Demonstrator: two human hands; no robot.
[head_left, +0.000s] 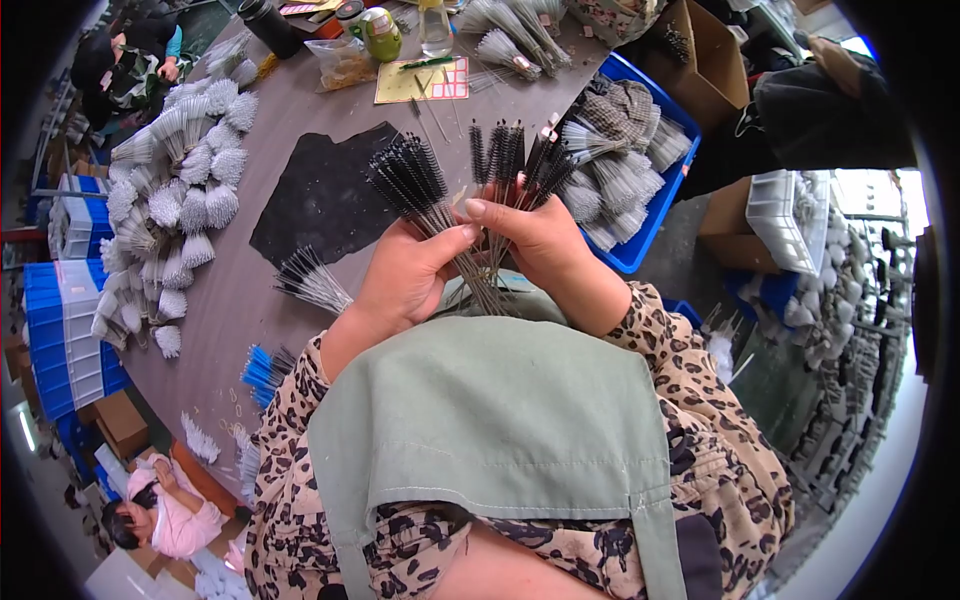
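My left hand (400,272) is closed around a bundle of black-bristled wire brushes (408,172), their bristle ends fanned up and away from me. Another bunch of black brushes (500,152) is gripped in my right hand (548,238). The thumbs nearly meet, and the bare wire stems (480,288) cross below them over my green apron (500,400). Between the thumbs shows a small pale thing (460,200), too small to name. Left of my left wrist lies a loose bunch of black-tipped brushes (312,280) on the table.
A black mat (325,195) lies on the brown table (220,310). White brush bundles (180,190) are heaped at the left. At the right is a blue crate (630,258) of brushes. Paper (395,85), a green jar (382,38) and a bottle (435,28) are far back. People sit at left.
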